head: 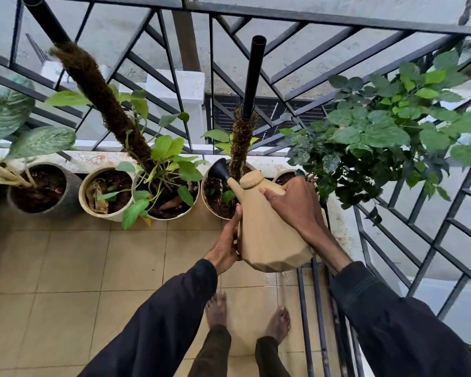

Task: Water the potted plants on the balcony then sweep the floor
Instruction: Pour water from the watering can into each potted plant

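Reaches forward from the bottom edge in two dark sleeves (161, 322), bare feet (218, 311) below on the tiled floor (65, 262). Holds a tan faceted watering can (269, 240) out ahead, up off the floor and between both hands, close to the row of pots along the railing (256, 16). Wraps the right hand (291, 205) over the can's top rear, fingers curled round a handle presumably hidden under the palm. Lays the left hand (225, 240) against the can's lower left side, fingers straight, propping the weight. Tips the can forward, long axis running from the base nearest the body up and slightly left to the black rose (220, 167), hanging over the soil of a white pot (203, 194) with a moss pole (239, 148). Shows a faint streak under the rose, possibly water. Puts the right hand nearer the spout end, the left nearer the base. Looks midway through watering, sweeping not yet begun. Probably calls next for a swing right toward the bushy plant (370, 131), just beside the right wrist, or left toward the neighbouring leafy pot (136, 191), pivoting on the same two-handed hold
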